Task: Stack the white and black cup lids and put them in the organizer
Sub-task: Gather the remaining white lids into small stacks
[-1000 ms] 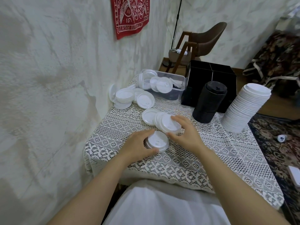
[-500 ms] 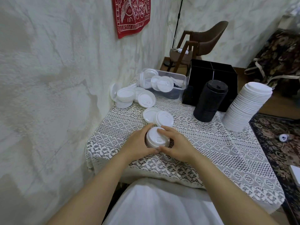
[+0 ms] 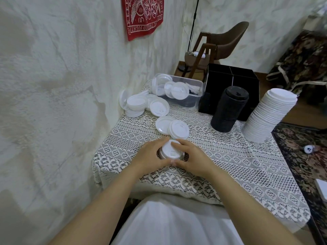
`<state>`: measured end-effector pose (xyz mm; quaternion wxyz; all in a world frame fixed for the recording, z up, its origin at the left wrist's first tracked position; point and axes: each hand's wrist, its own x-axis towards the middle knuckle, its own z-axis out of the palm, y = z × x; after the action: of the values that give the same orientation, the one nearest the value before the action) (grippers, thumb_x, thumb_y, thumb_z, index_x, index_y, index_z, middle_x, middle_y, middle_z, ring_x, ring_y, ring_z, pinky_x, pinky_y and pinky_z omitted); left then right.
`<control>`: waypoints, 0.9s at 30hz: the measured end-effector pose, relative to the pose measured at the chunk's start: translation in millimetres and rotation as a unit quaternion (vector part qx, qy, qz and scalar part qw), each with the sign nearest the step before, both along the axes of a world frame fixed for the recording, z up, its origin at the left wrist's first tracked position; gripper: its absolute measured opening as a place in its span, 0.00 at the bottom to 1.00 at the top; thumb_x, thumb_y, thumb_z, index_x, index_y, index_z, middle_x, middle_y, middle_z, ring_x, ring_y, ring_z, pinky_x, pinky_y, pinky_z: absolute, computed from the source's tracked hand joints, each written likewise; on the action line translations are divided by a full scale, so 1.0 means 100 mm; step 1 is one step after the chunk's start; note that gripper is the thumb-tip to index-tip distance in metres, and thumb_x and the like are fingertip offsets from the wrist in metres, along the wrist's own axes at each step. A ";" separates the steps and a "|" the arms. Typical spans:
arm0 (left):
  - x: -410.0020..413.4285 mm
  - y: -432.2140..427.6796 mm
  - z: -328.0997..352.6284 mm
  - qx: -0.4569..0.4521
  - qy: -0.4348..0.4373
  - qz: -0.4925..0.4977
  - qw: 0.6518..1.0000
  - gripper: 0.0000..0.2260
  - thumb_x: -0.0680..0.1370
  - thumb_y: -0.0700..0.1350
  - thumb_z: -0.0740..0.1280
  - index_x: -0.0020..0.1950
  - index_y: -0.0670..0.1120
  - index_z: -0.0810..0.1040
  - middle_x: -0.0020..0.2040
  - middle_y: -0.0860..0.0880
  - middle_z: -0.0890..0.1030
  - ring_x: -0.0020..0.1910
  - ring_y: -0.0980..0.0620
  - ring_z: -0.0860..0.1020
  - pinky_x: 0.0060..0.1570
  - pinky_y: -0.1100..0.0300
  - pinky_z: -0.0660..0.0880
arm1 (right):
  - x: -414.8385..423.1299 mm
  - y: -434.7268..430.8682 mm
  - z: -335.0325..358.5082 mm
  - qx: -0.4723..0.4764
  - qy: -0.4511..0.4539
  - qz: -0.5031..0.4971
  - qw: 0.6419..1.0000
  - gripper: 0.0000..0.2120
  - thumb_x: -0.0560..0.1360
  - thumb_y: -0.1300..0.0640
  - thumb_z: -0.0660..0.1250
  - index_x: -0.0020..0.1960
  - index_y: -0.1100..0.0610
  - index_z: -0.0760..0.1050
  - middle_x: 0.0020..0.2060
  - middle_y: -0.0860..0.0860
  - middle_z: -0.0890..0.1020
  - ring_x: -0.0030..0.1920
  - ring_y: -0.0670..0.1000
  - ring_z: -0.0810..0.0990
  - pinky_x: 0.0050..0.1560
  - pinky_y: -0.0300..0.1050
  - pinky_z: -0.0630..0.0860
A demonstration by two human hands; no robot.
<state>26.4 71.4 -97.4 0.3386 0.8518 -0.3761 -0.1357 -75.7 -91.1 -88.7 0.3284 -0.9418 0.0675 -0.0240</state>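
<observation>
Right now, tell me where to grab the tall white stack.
Grip the white stack low, round its bottom lids, palms from left and right. It leans right toward the top, so a high grip would likely spill it. Left hand and right hand hold the small stack.

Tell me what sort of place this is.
Most likely a room in a home rather than a shop. A lace tablecloth covers a small surface pushed against a rough plastered wall, a patterned rug lies on the floor, and a brown chair stands in the corner.
</observation>
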 end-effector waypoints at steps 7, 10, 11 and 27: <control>0.01 -0.01 -0.03 0.024 -0.019 -0.008 0.999 0.38 0.71 0.60 0.73 0.77 0.55 0.60 0.76 0.56 0.63 0.74 0.54 0.60 0.73 0.50 0.60 | -0.01 -0.03 -0.02 -0.023 0.002 0.002 1.000 0.37 0.71 0.47 0.75 0.76 0.50 0.64 0.75 0.46 0.63 0.74 0.47 0.59 0.72 0.40 0.53; 0.00 -0.01 0.00 0.029 -0.029 -0.015 0.999 0.38 0.71 0.60 0.72 0.77 0.54 0.60 0.76 0.56 0.61 0.75 0.54 0.59 0.73 0.51 0.58 | -0.02 -0.07 -0.01 -0.028 0.018 0.008 0.999 0.34 0.73 0.46 0.73 0.75 0.47 0.64 0.76 0.45 0.62 0.75 0.46 0.59 0.70 0.40 0.53; 0.00 -0.01 0.01 0.030 -0.027 -0.015 0.999 0.38 0.71 0.60 0.73 0.77 0.54 0.60 0.76 0.56 0.62 0.74 0.54 0.60 0.73 0.51 0.58 | -0.02 -0.08 -0.01 -0.014 0.020 0.007 1.000 0.31 0.74 0.47 0.72 0.74 0.47 0.66 0.75 0.45 0.64 0.74 0.47 0.61 0.71 0.43 0.55; -0.03 0.00 0.05 0.031 -0.024 -0.012 0.999 0.39 0.70 0.59 0.73 0.77 0.55 0.60 0.75 0.56 0.64 0.72 0.54 0.62 0.71 0.51 0.61 | 0.70 -0.22 0.10 0.002 -0.001 -0.155 0.988 0.41 0.71 0.46 0.75 0.77 0.52 0.59 0.74 0.53 0.65 0.73 0.56 0.63 0.72 0.55 0.62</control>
<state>23.5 71.6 -92.9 0.3017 0.8602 -0.3898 -0.1310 -6.0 -113.3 -78.9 0.3224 -0.9195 0.2120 -0.0753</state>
